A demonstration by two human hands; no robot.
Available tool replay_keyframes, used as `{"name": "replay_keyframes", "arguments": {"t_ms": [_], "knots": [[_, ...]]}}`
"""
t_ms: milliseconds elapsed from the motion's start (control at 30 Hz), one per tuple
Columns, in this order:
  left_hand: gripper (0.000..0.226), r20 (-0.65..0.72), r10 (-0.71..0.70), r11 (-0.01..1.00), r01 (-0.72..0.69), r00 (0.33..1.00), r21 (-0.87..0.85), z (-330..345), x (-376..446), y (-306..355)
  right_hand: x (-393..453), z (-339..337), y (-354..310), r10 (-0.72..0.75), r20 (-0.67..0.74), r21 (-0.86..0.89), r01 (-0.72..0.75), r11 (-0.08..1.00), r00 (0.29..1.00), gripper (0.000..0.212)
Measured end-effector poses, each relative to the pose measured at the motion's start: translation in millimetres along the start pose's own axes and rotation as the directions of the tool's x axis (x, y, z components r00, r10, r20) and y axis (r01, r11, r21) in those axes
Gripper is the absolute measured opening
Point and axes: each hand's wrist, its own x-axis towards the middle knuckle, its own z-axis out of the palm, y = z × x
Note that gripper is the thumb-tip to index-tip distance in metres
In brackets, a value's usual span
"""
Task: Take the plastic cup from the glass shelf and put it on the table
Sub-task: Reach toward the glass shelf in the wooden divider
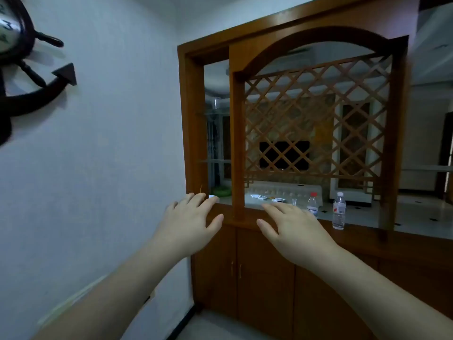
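Plastic cup (216, 103): clear, small, standing upright on the glass shelf (215, 110) in the wooden cabinet's (264, 266) left opening. My left hand (190, 225) and right hand (295, 233) are hovering below it, fingers spread, gripping nothing.

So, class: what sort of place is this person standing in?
Most likely a home: a wooden room divider with glass shelves, a sofa behind its lattice, and a ship's-wheel wall clock.
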Motion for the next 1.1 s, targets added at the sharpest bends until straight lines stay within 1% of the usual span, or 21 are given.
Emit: {"name": "replay_keyframes", "arguments": {"t_ms": [100, 267, 433, 500, 633, 733, 833, 933, 1033, 1100], "knots": [[0.06, 0.029, 0.0, 0.999, -0.001, 1.0, 0.037, 20, 33, 13, 22, 7, 32, -0.01, -0.025, -0.018, 0.009, 1.0, 1.0, 0.06], [0.063, 0.087, -0.021, 0.997, 0.015, 0.996, 0.072, 46, 76, 24, 55, 17, 71, 0.024, -0.011, -0.064, -0.025, 0.998, 1.0, 0.061], [0.059, 0.106, -0.059, 0.996, 0.051, 0.993, 0.078, 72, 98, 23, 88, 34, 85, 0.012, 0.019, -0.067, -0.01, 0.998, 1.0, 0.061], [0.058, 0.085, -0.053, 0.995, 0.046, 0.995, 0.089, 86, 102, 16, 102, 44, 86, 0.004, 0.018, -0.06, -0.003, 0.998, 1.0, 0.062], [0.056, 0.006, -0.042, 0.996, 0.041, 0.999, 0.082, 102, 122, -5, 134, 69, 76, -0.017, 0.051, -0.051, 0.02, 0.998, 0.999, 0.062], [0.057, -0.016, -0.034, 0.996, 0.036, 0.999, 0.076, 115, 138, -28, 166, 91, 61, -0.029, 0.062, -0.046, 0.032, 0.998, 0.998, 0.061], [0.06, 0.022, -0.038, 0.995, 0.036, 0.999, 0.091, 130, 158, -63, 201, 115, 42, -0.038, 0.067, -0.063, 0.042, 0.997, 0.997, 0.064], [0.062, 0.079, -0.067, 0.996, 0.062, 0.995, 0.06, 140, 184, -99, 238, 138, 20, -0.056, 0.083, -0.068, 0.061, 0.996, 0.995, 0.066], [0.062, 0.103, -0.054, 0.997, 0.047, 0.993, 0.062, 148, 211, -132, 274, 160, 1, -0.049, 0.055, -0.079, 0.053, 0.996, 0.997, 0.064], [0.062, 0.088, -0.038, 0.997, 0.032, 0.995, 0.075, 154, 225, -149, 290, 171, -6, -0.046, 0.025, -0.087, 0.048, 0.995, 0.999, 0.062]]}}
